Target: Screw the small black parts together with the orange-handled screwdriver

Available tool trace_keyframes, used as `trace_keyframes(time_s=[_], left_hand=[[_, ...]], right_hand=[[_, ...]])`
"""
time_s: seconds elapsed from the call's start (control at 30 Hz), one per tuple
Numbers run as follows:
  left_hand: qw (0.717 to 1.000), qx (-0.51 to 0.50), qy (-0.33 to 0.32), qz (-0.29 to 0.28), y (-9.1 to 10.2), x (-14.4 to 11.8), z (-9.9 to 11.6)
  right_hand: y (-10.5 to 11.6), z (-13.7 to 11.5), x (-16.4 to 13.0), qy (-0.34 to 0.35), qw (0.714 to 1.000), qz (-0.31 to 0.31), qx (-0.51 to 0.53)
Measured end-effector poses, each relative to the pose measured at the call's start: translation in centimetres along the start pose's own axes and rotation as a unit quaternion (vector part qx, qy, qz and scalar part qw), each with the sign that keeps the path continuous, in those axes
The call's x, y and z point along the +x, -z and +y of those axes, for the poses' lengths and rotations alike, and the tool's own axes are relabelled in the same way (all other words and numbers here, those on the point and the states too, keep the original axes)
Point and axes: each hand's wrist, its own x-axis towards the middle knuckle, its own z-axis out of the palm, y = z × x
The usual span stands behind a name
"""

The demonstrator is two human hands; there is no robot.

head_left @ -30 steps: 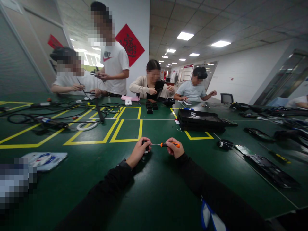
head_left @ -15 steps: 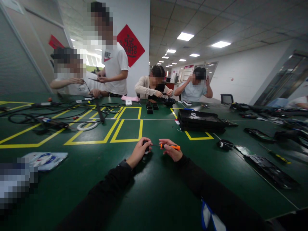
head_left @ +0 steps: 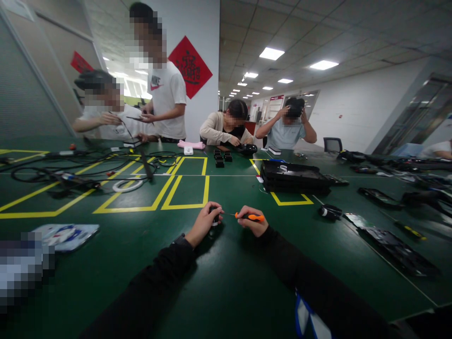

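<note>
Likely screwdriving a small black part (head_left: 215, 218).
Left hand (head_left: 204, 223) clamps it, right hand (head_left: 257, 227) clamps screwdriver (head_left: 256, 218); turning calls for alignment.

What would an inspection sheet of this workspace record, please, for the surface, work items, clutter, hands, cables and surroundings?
Surface: green table, marked with yellow tape.
Work items: orange-handled screwdriver, its shaft pointing toward a small black object; tip contact too small to tell.
Clutter: black trays, a second screwdriver and a black casing on the right; a flat packet on the left.
Hands: left hand grips the black object; right hand grips the orange-handled screwdriver.
Cables: black cables tangled at far left, near a white coil.
Surroundings: four people across the table; red diamond sign behind them.
</note>
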Motion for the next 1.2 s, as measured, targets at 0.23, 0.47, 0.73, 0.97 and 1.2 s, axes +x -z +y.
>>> trace_keyframes(time_s=[0.23, 0.47, 0.73, 0.97, 1.2], left_hand=[[1.0, -0.003, 0.005, -0.002, -0.2, 0.0, 0.2], [1.0, 0.005, -0.003, 0.003, -0.2, 0.1, 0.0], [1.0, 0.001, -0.001, -0.005, 0.1, 0.1, -0.1], [1.0, 0.004, -0.001, -0.003, 0.1, 0.1, -0.2], [1.0, 0.004, -0.003, -0.004, 0.1, 0.2, -0.3]], right_hand=[[0.2, 0.9, 0.6, -0.099, 0.989, 0.036, 0.106], [0.4, 1.0, 0.6, -0.091, 0.99, 0.036, 0.103], [0.4, 1.0, 0.4, -0.029, 0.998, 0.019, 0.054], [0.2, 0.8, 0.4, -0.078, 0.994, 0.017, 0.077], [0.1, 0.2, 0.1, -0.005, 0.999, 0.019, 0.027]])
